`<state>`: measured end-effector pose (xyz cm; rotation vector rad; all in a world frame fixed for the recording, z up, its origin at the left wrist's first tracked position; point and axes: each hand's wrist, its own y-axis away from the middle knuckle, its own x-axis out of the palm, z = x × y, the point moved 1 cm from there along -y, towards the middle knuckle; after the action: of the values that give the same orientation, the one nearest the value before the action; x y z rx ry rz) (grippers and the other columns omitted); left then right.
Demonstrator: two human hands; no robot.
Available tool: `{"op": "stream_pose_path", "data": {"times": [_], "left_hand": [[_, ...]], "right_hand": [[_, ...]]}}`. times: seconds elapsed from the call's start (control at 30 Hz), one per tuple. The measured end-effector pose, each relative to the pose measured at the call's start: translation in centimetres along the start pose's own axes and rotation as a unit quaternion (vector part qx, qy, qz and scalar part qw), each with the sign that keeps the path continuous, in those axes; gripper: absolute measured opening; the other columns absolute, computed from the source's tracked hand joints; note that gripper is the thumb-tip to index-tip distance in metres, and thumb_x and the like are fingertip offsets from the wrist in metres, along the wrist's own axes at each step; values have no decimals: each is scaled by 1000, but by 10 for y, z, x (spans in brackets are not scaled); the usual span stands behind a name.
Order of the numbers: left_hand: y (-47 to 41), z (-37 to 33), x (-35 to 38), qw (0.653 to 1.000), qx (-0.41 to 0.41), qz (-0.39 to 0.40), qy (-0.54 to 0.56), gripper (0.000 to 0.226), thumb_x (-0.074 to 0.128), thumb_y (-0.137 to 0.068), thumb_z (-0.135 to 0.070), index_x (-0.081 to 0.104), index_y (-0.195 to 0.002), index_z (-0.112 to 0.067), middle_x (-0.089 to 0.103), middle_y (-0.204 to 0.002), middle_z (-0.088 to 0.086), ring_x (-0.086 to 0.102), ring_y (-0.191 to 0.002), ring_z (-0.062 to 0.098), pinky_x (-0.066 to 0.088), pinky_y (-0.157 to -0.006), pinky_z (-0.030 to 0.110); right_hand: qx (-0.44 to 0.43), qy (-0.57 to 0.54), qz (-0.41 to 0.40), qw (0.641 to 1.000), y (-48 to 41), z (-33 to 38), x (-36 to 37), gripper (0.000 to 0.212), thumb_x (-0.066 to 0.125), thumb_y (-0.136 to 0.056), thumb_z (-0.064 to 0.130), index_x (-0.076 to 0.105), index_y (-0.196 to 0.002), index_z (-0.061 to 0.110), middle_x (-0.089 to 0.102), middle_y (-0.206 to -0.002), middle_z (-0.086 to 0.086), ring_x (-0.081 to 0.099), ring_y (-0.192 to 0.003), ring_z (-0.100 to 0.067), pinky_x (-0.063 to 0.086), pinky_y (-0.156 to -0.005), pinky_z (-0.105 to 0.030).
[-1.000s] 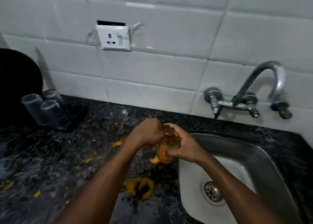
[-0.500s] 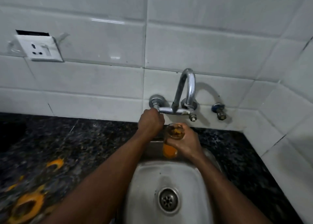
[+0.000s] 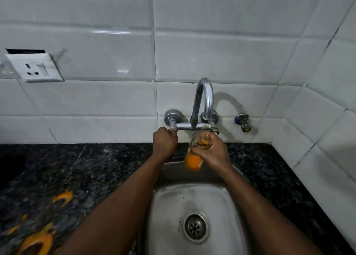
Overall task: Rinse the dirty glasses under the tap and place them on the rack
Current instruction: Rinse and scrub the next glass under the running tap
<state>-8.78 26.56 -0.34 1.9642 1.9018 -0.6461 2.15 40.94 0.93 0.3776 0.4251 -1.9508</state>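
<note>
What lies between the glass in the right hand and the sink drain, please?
In the head view, only bare steel sink lies between glass and drain.

Wall socket [image 3: 34, 68]; orange spills [image 3: 37, 244] on countertop [image 3: 96, 168]

A single wide-angle view from the person's head looks forward and down, squarely at the tiled wall [image 3: 231, 52] and the tap [image 3: 205, 100]. It sits close above the sink [image 3: 173, 206], which fills the lower middle; the bench [image 3: 77, 168] spreads to either side.
</note>
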Motion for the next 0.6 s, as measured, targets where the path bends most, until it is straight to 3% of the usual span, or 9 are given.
{"op": "stream_pose_path", "data": {"times": [0.1,0.17,0.2,0.27,0.33,0.37,0.43,0.53,0.6], "left_hand": [[8,0,0,999,-19,26,14,65,42,-98,-56,70,-85,1,72,-84,19,69,-83,36,55,-77,42],[23,7,6,988,-99,77,85,81,38,-88,-75,68,-105,-2,70,-102,23,67,-94,38,55,-87,47],[34,12,11,965,-171,127,155,87,39,-83,-80,62,-119,-5,67,-113,24,66,-100,39,55,-89,51],[60,19,19,870,-303,245,303,85,38,-84,-79,55,-127,-8,64,-116,24,64,-100,39,56,-85,48],[79,19,22,791,-345,290,414,72,34,-95,-65,59,-120,-3,67,-94,21,64,-79,31,54,-64,34],[85,17,24,776,-339,288,447,63,35,-98,-57,60,-116,-2,67,-83,18,61,-68,25,50,-54,29],[91,10,25,794,-316,258,451,51,34,-100,-44,59,-113,-2,64,-75,12,55,-57,18,43,-43,24],[88,10,29,849,-287,170,410,42,37,-101,-37,60,-114,-5,67,-95,18,58,-69,21,45,-46,27],[89,12,29,869,-279,135,387,37,42,-100,-37,62,-110,-8,68,-104,21,62,-77,25,49,-50,29]], "right_hand": [[-3,-10,2,1000,9,7,-4,59,88,-65,24,58,-115,23,66,-101,9,61,-90,-3,46,-72,-18],[0,-18,5,1000,14,9,-4,58,88,-64,23,58,-114,24,66,-101,9,62,-90,-4,48,-72,-20],[5,-27,4,1000,17,9,-3,57,89,-64,23,58,-113,24,67,-101,8,63,-90,-5,51,-73,-22],[25,-66,3,998,23,10,-2,55,88,-65,21,58,-112,24,68,-100,5,65,-92,-11,55,-76,-28],[43,-93,24,994,27,12,-1,57,86,-68,22,56,-116,24,68,-102,4,65,-96,-14,55,-76,-29],[50,-92,41,994,29,15,-1,59,85,-70,25,53,-120,24,66,-104,6,64,-97,-13,53,-74,-27],[44,-34,37,998,36,20,-1,61,82,-74,33,49,-124,25,60,-104,12,59,-93,-4,46,-70,-20],[-66,126,-73,987,46,14,-2,63,82,-75,38,47,-126,22,53,-112,9,54,-97,-4,43,-77,-16],[-97,142,-50,984,52,16,-2,60,79,-79,36,43,-126,24,56,-107,9,59,-92,-4,46,-73,-13]]}}
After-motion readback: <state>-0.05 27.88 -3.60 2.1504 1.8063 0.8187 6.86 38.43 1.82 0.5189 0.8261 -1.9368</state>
